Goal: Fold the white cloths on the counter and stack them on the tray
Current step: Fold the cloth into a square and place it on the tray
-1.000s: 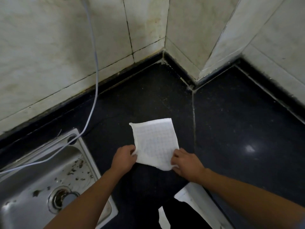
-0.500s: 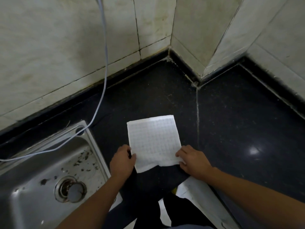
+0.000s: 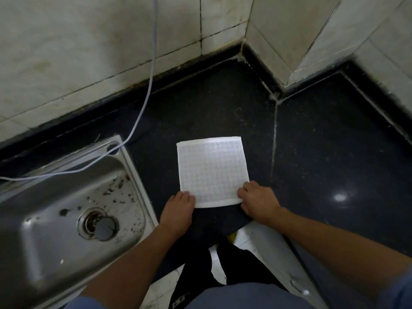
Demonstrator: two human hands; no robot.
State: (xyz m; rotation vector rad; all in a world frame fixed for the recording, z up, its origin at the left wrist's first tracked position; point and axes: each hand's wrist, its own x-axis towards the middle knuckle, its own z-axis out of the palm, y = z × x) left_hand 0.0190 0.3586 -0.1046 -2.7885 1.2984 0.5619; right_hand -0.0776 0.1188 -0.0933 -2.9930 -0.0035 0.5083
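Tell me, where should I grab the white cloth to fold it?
Pinch the white cloth by its two near corners, coming from the front, one hand each. It lies flat and square on the counter, so the corners are the easiest parts to lift. The left hand and right hand sit right at them.

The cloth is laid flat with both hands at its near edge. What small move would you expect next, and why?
Most likely, lift the near edge and carry it over to the far edge, folding the cloth in half. It lies spread flat on the counter, and the left hand and right hand each hold a near corner.
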